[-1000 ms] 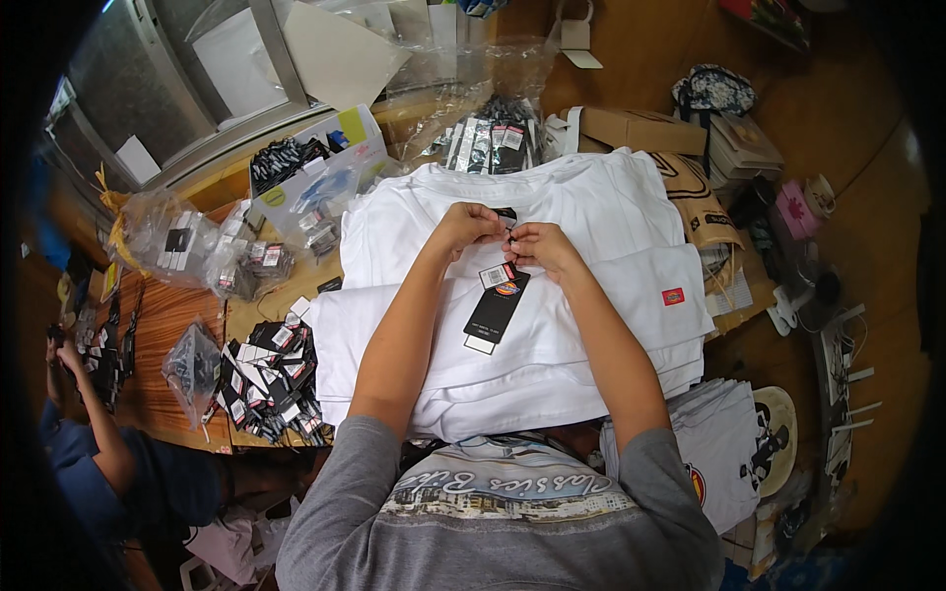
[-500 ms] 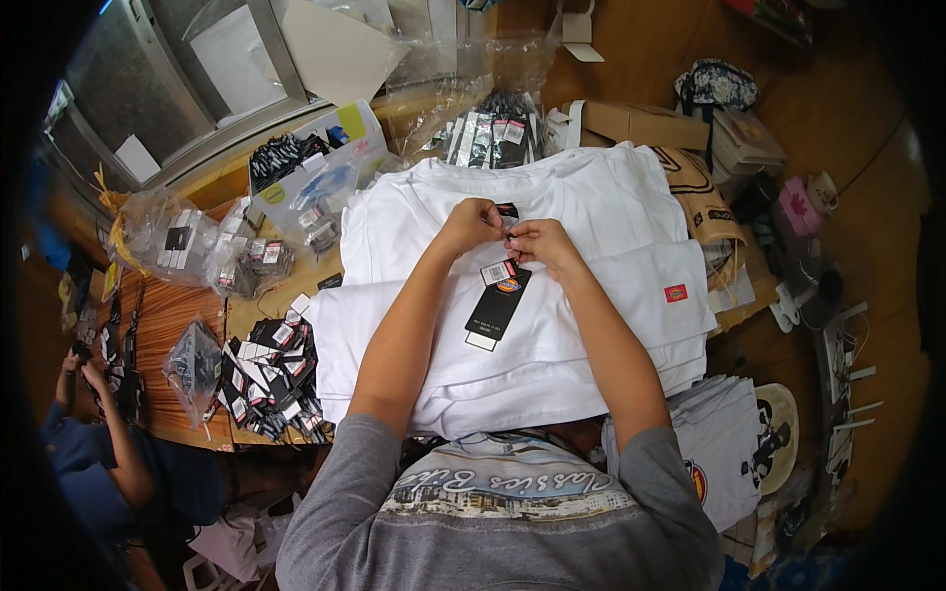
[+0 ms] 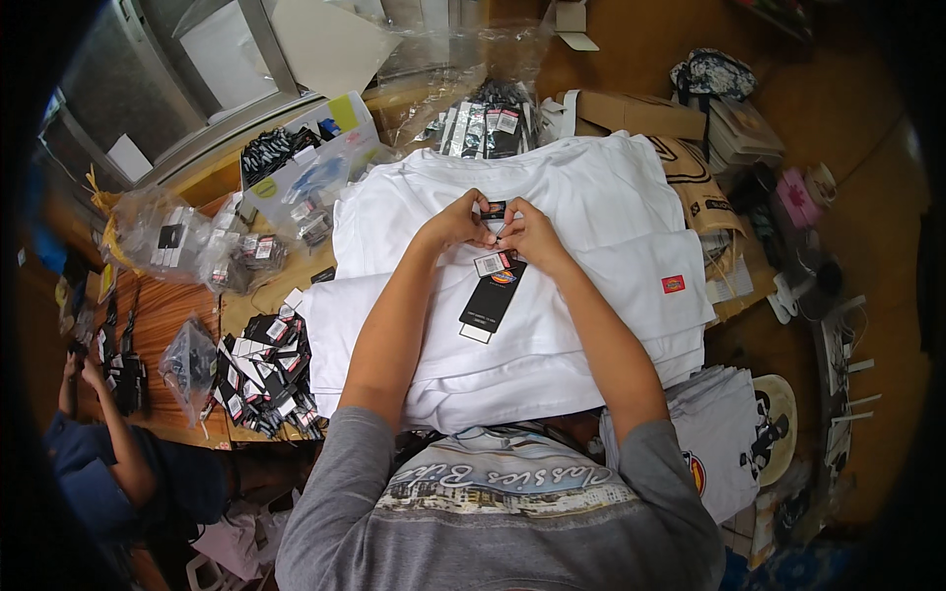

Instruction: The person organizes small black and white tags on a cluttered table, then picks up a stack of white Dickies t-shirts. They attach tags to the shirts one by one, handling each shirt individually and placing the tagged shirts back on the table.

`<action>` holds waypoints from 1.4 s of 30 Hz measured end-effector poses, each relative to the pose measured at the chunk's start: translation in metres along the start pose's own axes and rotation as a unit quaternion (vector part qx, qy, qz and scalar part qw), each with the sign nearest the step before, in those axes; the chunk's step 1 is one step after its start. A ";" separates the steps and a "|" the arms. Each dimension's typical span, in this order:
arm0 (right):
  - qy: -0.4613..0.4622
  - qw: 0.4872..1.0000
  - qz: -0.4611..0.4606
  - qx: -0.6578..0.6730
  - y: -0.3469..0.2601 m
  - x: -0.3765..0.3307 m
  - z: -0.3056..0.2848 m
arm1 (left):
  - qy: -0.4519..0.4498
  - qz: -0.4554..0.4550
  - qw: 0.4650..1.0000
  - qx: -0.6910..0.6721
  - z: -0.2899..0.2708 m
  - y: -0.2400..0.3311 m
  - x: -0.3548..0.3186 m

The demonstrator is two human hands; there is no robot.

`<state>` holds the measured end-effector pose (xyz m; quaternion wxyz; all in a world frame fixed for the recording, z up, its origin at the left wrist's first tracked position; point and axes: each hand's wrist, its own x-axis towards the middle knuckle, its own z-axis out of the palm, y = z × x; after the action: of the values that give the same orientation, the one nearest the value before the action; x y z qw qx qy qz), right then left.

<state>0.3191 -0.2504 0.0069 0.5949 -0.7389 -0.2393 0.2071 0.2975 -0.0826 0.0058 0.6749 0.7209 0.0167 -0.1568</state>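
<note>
A stack of folded white T-shirts [image 3: 581, 345] lies before me. On the top shirt's neck is a small black label [image 3: 493, 210]. Just below it my left hand [image 3: 458, 221] and my right hand [image 3: 532, 236] nearly meet, fingers pinched at the thin dark cord of a hang tag. From there the black hang tag [image 3: 485, 307] lies down the shirt front, with a small white barcode tag [image 3: 489, 264] over its top. Fingers partly hide the cord's ends. A red patch [image 3: 673, 284] shows at the shirt's right.
Left of the stack is a pile of loose hang tags [image 3: 261, 379]. Behind it stand a carton [image 3: 345, 113] and plastic bags of tags [image 3: 163, 236]. More bundled tags [image 3: 485, 133] lie at the back. Grey shirts [image 3: 714, 443] sit lower right. A co-worker's hands [image 3: 87, 369] are far left.
My hands have shifted from the label's side to just under it, so the label shows more fully between them. The view has moved slightly; the hang tag still lies on the shirt.
</note>
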 end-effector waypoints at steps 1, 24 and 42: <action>0.001 1.000 0.002 0.000 0.001 0.000 0.001 | -0.002 0.005 1.000 0.002 0.001 0.000 0.000; 0.449 0.869 0.001 -0.206 0.012 0.034 -0.208 | 0.335 -0.024 0.861 0.381 -0.161 -0.051 -0.060; 0.390 0.909 -0.142 -0.038 -0.002 -0.045 -0.244 | 0.338 0.145 0.919 0.144 -0.170 0.018 -0.194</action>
<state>0.4270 -0.4677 0.0598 0.6352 -0.7412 -0.0984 -0.1937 0.1526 0.1188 0.0784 0.5333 0.8148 0.1162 0.1954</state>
